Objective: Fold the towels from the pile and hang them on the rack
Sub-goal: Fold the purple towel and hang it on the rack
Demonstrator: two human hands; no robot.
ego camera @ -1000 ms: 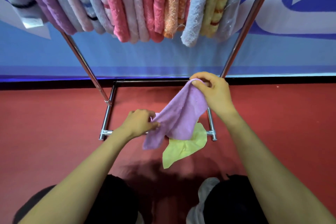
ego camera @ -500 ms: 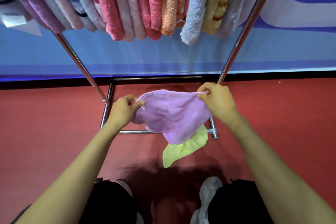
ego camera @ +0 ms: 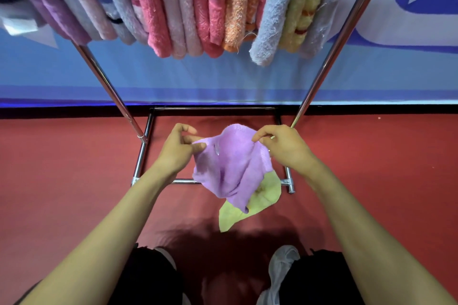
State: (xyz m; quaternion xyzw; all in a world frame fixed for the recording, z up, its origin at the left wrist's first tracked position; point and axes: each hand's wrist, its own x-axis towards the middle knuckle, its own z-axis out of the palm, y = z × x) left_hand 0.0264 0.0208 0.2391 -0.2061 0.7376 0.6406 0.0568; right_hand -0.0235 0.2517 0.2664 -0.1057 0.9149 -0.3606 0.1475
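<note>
A small purple towel point(ego camera: 231, 168) hangs crumpled between my hands above the red floor. My left hand point(ego camera: 178, 151) pinches its left edge between thumb and fingers. My right hand point(ego camera: 282, 147) pinches its upper right edge. Under the purple towel a yellow-green towel point(ego camera: 262, 198) lies on the floor by the rack's base. Several folded towels point(ego camera: 188, 5) in pink, orange, blue, yellow and purple hang side by side from the top of the metal rack point(ego camera: 329, 57).
The rack's chrome base frame point(ego camera: 142, 156) rests on the red floor point(ego camera: 62, 193) just ahead of my hands. Behind it runs a blue wall point(ego camera: 210, 79). My dark trousers and a grey shoe point(ego camera: 280, 267) show at the bottom.
My hands moved closer together, and the spread purple towel now sags and bunches between them. My left hand shifted its pinch along the towel's edge.
</note>
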